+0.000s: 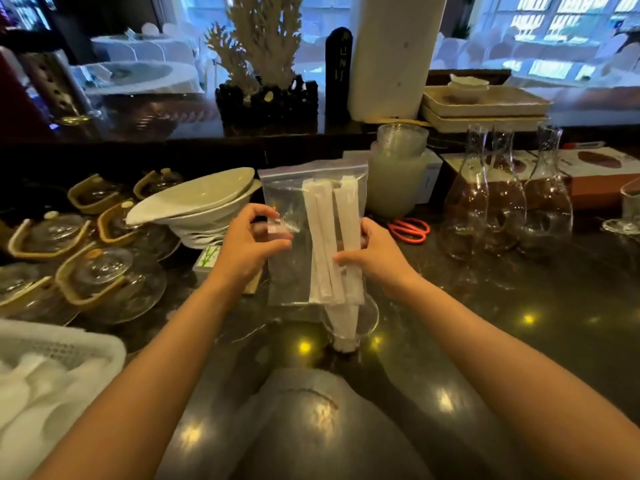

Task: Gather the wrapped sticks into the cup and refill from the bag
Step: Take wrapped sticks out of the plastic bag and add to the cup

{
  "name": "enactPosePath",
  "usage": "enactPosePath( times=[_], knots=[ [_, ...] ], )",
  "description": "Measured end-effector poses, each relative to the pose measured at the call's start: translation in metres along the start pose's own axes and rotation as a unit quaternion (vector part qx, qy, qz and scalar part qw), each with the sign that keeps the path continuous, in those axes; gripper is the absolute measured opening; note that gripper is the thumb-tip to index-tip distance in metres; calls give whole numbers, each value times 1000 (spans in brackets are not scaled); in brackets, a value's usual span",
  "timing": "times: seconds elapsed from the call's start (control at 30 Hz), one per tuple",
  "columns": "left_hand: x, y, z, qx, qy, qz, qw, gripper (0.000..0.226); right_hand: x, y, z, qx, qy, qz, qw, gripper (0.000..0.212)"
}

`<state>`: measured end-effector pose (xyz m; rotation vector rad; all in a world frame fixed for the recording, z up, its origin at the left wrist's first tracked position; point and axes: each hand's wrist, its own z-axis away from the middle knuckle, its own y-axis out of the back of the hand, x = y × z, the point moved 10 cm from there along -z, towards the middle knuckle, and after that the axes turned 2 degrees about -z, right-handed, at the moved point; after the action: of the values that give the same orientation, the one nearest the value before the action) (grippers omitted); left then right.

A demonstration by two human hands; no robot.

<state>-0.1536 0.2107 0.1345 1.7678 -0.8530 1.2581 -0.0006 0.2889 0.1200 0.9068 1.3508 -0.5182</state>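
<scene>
Nearest the counter's front edge, a low clear glass cup [349,323] stands on the dark polished stone counter [485,323] with a few white paper-wrapped sticks [343,327] upright in it. Directly above it hangs a clear plastic zip bag [294,237], held upright with its sealed strip on top and more white wrapped sticks [329,237] standing inside against its right side.

The risk, as I judge it, lies in the bag's bottom hanging just over the cup's rim: a tug to open the zip could swing the bag into the light cup and tip it, spilling the sticks already gathered.

The left hand [249,244] pinches the bag's left side between thumb and curled fingers. The right hand [374,251] is closed round the bag's right edge, pressing the sticks through the plastic.

Farther back, red-handled scissors [410,230] lie near the right hand, and stacked white bowls [201,206] sit toward the left.
</scene>
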Motion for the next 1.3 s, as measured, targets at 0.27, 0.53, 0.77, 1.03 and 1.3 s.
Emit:
enactPosePath(
  times=[0.27, 0.53, 0.77, 1.03, 1.3],
  knots=[
    [-38, 17, 70, -22, 68, 26, 997, 73, 56, -53, 63, -74, -58, 23, 995, 49],
    [-42, 6, 83, -136, 78, -106, 982, 8, 96, -70, 95, -105, -95, 65, 988, 28],
    [-32, -21, 92, -265, 77, -226, 934, 21, 103, -71, 101, -105, -98, 92, 985, 29],
    [-8, -28, 107, -286, 65, -206, 933, 22, 82, -55, 103, -87, -82, 133, 984, 48],
    [-1, -33, 119, -212, 59, -93, 971, 18, 20, -66, 111, -105, -76, -61, 990, 16]
  ],
)
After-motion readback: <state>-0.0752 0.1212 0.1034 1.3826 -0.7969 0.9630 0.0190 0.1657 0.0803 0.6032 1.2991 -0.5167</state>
